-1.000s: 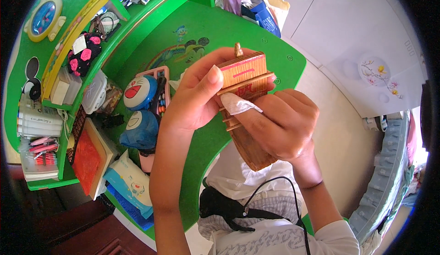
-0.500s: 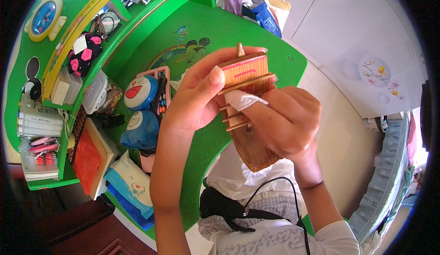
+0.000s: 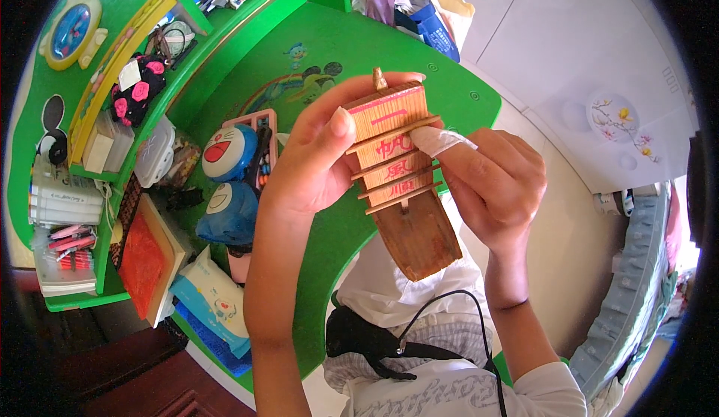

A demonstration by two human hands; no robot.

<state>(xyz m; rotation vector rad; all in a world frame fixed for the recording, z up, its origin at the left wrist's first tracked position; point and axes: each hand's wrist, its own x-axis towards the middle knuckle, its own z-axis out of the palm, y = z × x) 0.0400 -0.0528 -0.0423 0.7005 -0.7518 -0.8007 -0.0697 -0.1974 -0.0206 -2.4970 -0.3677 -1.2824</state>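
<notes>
A small wooden model sailboat is held up over the desk, its slatted sail uppermost and its brown hull toward me. Thin rods cross the sail, and red painted characters show between them. My left hand is wrapped round the sail's left side and back, thumb along the edge. A white wipe covers the index finger of my right hand. The wiped fingertip touches the sail's right edge near the upper rod. My right hand's other fingers are curled in.
Under my hands lies a curved green desk. Two blue-and-white cartoon figures stand left of my forearm, beside a pink tray of small colored pieces. A wipes packet lies nearer. A green shelf holds a clock and pens.
My right hand has slid right, from across the sail to its right edge, uncovering the red characters. The boat has shifted slightly left in my left hand.
</notes>
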